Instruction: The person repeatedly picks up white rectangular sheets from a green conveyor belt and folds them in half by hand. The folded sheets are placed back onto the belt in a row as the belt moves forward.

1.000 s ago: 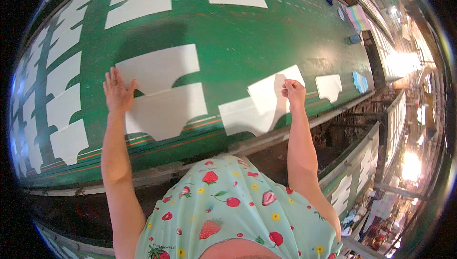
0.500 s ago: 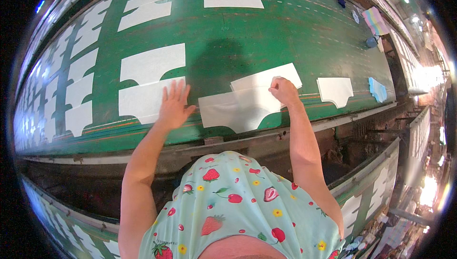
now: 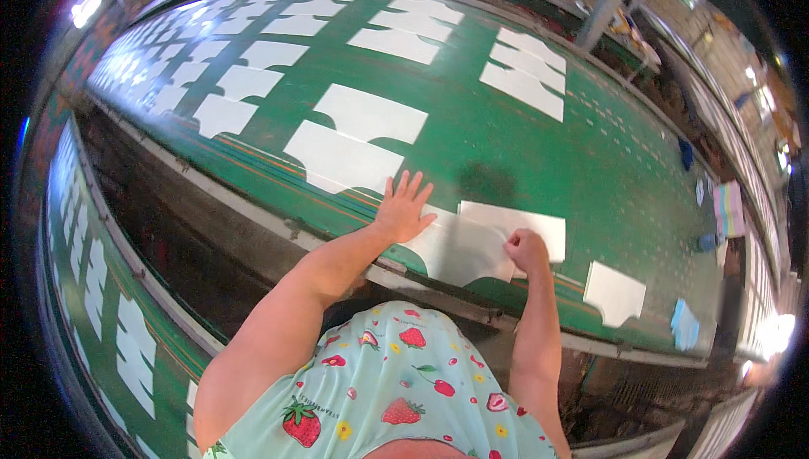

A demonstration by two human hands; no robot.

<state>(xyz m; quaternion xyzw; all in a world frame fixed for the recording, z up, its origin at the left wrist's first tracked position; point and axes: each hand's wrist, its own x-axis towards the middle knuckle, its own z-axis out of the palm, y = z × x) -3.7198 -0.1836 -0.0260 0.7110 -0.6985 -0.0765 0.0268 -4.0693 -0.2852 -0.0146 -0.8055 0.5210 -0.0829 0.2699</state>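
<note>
White garment panels with curved cut-outs lie on a long green table. My left hand (image 3: 405,210) is open, fingers spread, over the left end of a white garment panel (image 3: 459,248); its fingertips come near the corner of a neighbouring panel (image 3: 341,158). My right hand (image 3: 528,252) is closed, the fingers curled at the upper right corner of the first panel, which seems pinched there; the fingertips are hidden. Beneath and behind this hand lies a stack of white panels (image 3: 539,221), partly covered by the first panel.
Another small white stack (image 3: 615,294) and a light blue cloth (image 3: 685,325) lie to the right. Beyond them are a dark blue cup (image 3: 708,243) and a striped cloth (image 3: 729,209). Rows of panels (image 3: 240,83) run off to the left. The table's near edge (image 3: 404,280) passes before me.
The view has turned toward the left. My left hand has moved right, off the neighbouring panel to the left end of the one at my right hand. The right hand stays closed at the stack.
</note>
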